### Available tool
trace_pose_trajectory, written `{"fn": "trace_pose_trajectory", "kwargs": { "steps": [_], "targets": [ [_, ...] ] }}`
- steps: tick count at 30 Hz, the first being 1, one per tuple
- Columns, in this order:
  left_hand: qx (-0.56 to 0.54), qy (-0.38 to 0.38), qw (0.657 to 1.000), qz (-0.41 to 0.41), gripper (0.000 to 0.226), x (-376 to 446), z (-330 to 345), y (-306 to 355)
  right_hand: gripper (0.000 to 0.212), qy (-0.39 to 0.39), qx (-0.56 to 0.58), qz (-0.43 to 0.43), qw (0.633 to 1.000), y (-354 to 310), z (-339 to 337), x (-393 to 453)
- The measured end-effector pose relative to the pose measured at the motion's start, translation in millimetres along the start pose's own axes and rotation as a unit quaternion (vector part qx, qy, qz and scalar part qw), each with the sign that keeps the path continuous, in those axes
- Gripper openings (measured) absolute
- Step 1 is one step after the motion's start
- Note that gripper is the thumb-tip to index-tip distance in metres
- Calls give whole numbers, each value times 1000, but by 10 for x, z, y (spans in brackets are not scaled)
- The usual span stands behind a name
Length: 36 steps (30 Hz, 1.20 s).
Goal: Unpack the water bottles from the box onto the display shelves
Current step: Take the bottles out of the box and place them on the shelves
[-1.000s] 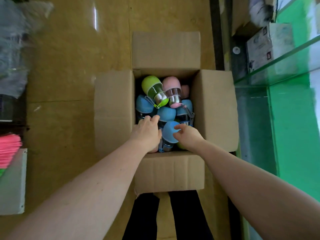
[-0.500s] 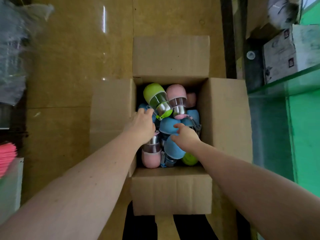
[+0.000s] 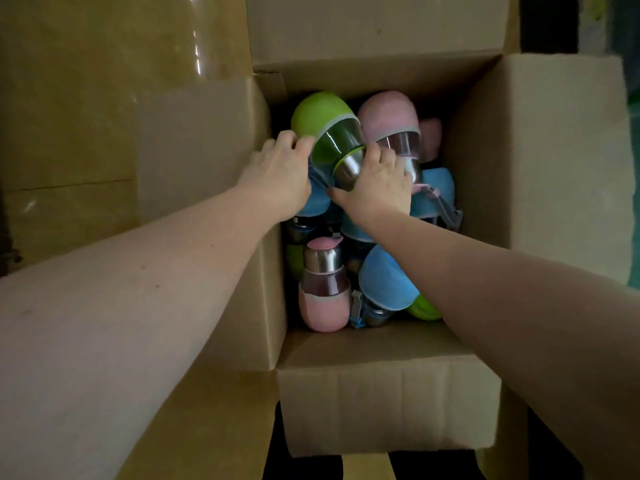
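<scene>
An open cardboard box (image 3: 391, 386) on the floor holds several small water bottles in green, pink and blue. A green bottle (image 3: 322, 123) with a steel neck lies at the far left of the pile, beside a pink bottle (image 3: 388, 116). My left hand (image 3: 280, 171) curls against the green bottle's left side. My right hand (image 3: 377, 185) grips its steel cap end from the right. Nearer me lie another pink bottle (image 3: 323, 296) and a blue bottle (image 3: 388, 278). More blue bottles sit under my hands, partly hidden.
The box's four flaps are folded outward; the left flap (image 3: 201, 150) lies under my left forearm and the right flap (image 3: 540, 150) stands beside the opening. Brown floor (image 3: 86, 81) stretches to the left. A green surface shows at the far right edge.
The camera has come much closer to the box. Both hands moved from the near blue bottles to the far end and closed around the green bottle.
</scene>
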<state>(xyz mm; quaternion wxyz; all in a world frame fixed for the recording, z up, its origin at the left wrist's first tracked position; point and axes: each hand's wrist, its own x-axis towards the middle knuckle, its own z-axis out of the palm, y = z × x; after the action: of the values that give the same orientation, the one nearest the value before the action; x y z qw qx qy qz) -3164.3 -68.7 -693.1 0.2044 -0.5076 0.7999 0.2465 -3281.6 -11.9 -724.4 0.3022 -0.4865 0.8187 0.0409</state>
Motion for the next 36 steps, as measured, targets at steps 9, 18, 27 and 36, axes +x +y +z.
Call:
{"fn": "trace_pose_trajectory", "kwargs": {
  "steps": [9,18,27,36],
  "targets": [
    [4,4,1000,15,65,177,59,58,75,33,-15,-10,999,7,46,68],
    [-13,20,999,38,76,88,-47,169,66,13,144,-42,989,236,-362,-44],
    [-66,68,992,85,104,-124,-123,258,45,-45,352,-11,935,351,-846,-214],
    [-127,102,987,5,100,-481,-629,385,55,-47,438,-19,898,-4,-1405,-428]
  ]
}}
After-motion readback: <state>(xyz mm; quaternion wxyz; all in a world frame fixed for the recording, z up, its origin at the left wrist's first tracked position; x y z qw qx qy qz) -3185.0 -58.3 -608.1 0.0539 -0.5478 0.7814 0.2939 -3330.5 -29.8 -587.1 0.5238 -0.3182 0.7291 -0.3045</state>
